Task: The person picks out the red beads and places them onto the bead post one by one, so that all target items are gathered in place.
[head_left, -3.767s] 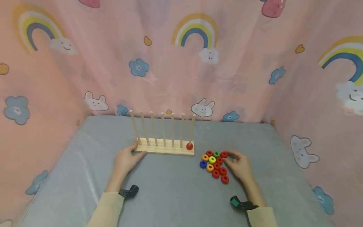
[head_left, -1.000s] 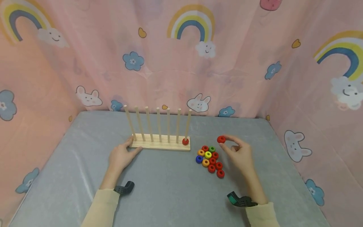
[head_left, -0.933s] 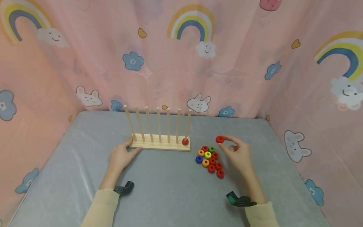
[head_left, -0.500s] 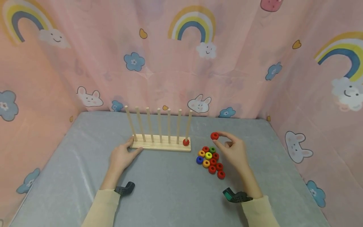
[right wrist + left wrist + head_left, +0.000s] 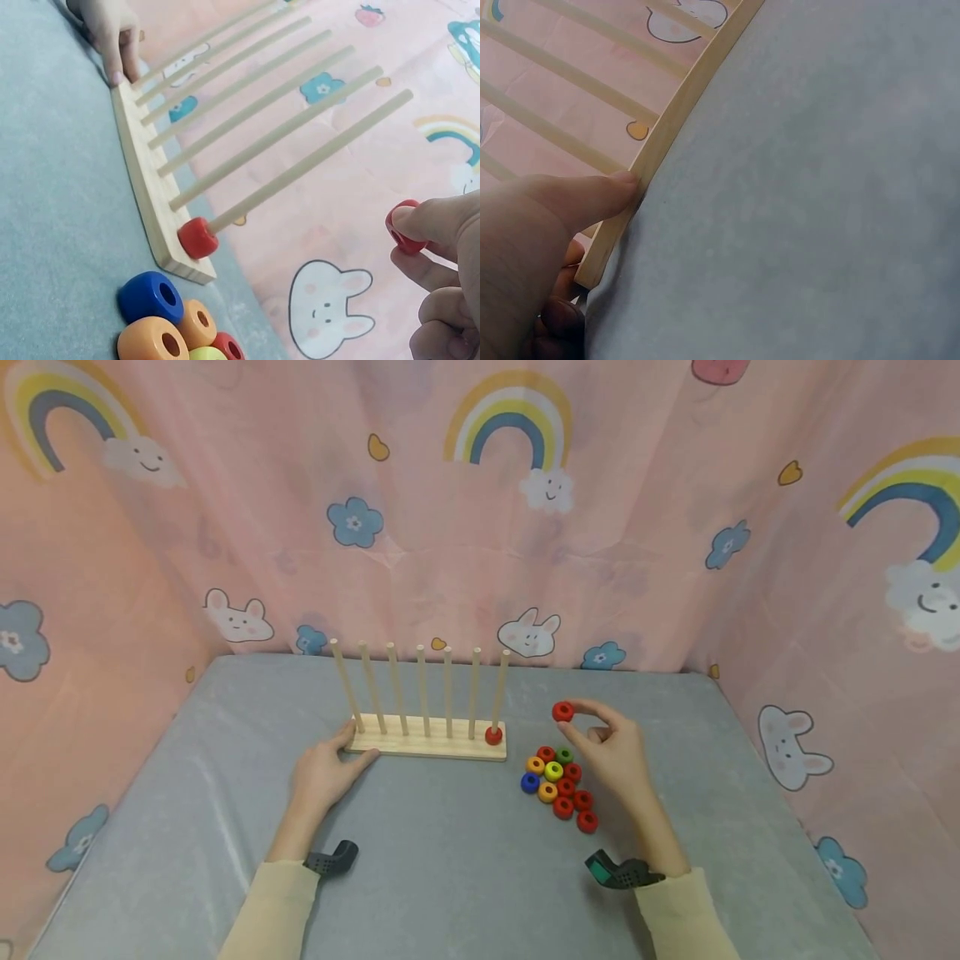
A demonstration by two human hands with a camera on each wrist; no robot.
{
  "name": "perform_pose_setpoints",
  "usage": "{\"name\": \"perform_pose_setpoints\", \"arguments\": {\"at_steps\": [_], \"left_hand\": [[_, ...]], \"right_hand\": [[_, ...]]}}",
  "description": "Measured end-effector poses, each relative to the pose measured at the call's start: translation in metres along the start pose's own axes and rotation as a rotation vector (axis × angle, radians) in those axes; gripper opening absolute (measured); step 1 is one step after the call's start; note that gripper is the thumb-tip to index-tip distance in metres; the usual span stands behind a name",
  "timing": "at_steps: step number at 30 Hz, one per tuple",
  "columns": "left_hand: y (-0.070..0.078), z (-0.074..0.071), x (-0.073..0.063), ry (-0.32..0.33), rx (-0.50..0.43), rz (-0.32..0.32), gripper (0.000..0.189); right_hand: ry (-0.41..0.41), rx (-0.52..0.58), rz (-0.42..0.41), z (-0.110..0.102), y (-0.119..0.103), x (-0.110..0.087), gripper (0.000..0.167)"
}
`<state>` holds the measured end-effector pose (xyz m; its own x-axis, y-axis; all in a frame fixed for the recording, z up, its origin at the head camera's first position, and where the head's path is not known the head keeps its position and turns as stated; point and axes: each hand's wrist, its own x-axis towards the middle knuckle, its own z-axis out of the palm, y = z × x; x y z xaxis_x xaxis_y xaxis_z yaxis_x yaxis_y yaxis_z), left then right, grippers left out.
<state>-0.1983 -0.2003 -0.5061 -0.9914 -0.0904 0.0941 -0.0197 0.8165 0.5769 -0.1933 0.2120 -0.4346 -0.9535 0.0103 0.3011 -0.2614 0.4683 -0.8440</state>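
Note:
My right hand (image 5: 618, 753) pinches a red bead (image 5: 562, 712) between thumb and forefinger, above the table and right of the pegs. The bead's hole shows in the head view, and the other fingers curl under the palm in the right wrist view. My left hand (image 5: 321, 777) grips the left end of a wooden peg rack (image 5: 420, 745), thumb (image 5: 604, 199) along its near edge and fingers round the far side. Several upright pegs stand in a row on it. One red bead (image 5: 197, 238) sits at the foot of the rightmost peg.
Right of the rack, a loose cluster of beads lies on the grey-covered table (image 5: 450, 860): several red, plus a blue bead (image 5: 530, 782), a yellow bead (image 5: 553, 771), a green bead (image 5: 565, 756) and two orange ones. A pink patterned curtain (image 5: 420, 593) hangs behind and beside the table.
My right hand has lifted a red bead from the cluster's far right edge and carried it up and leftward, closer to the rightmost peg. The left hand keeps its grip on the rack.

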Motion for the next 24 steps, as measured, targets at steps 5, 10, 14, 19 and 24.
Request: {"name": "perform_pose_setpoints", "arguments": {"at_steps": [5,10,14,19,24], "left_hand": [[-0.001,0.000,0.000,0.010,0.009,0.009,0.075],[-0.001,0.000,-0.001,0.008,0.012,0.001,0.075],[0.000,0.000,-0.001,0.007,0.009,0.001,0.075],[0.000,0.000,0.000,0.007,0.003,0.012,0.075],[0.000,0.000,0.000,0.004,0.002,0.012,0.075]], "right_hand": [[-0.002,0.009,0.017,0.005,-0.003,0.003,0.035],[-0.007,0.028,0.014,0.010,-0.007,0.006,0.036],[-0.008,0.034,-0.005,0.013,-0.010,0.008,0.036],[-0.005,0.021,-0.015,0.015,-0.013,0.012,0.037],[-0.018,0.035,-0.032,0.018,-0.016,0.015,0.035]]}}
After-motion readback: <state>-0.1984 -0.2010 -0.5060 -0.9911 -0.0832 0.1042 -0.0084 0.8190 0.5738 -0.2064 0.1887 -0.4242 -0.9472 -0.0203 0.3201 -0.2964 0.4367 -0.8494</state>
